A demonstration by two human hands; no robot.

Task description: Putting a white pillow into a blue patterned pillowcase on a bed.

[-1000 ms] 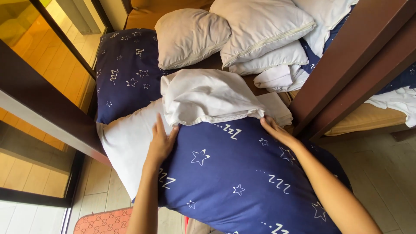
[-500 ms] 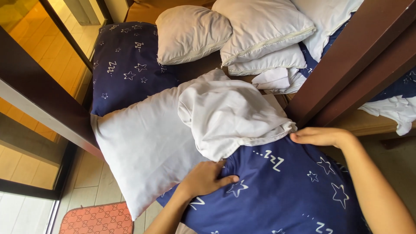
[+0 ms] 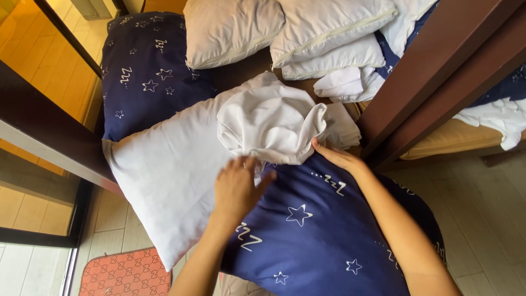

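Both grips on pillow (image 3: pixel 164 164): left hand (image 3: pixel 236 189) flat, open; right hand (image 3: pixel 335 156) pinching bunched white cloth (image 3: pixel 271 123).
Navy star-print case (image 3: pixel 323 230) covers near half on bed; white half still bare.

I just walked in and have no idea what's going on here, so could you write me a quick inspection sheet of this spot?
Surface: wooden bed base, partly covered with bedding.
Job's things: white pillow half inside a navy star-print pillowcase; bunched white cloth lies on top.
Clutter: two bare pillows, another navy star-print pillow, folded white linen.
Hands: left hand flat at the pillowcase opening; right hand at the edge of the bunched cloth.
Cables: nothing seen.
Surroundings: dark wooden beams, tiled floor, red patterned mat.
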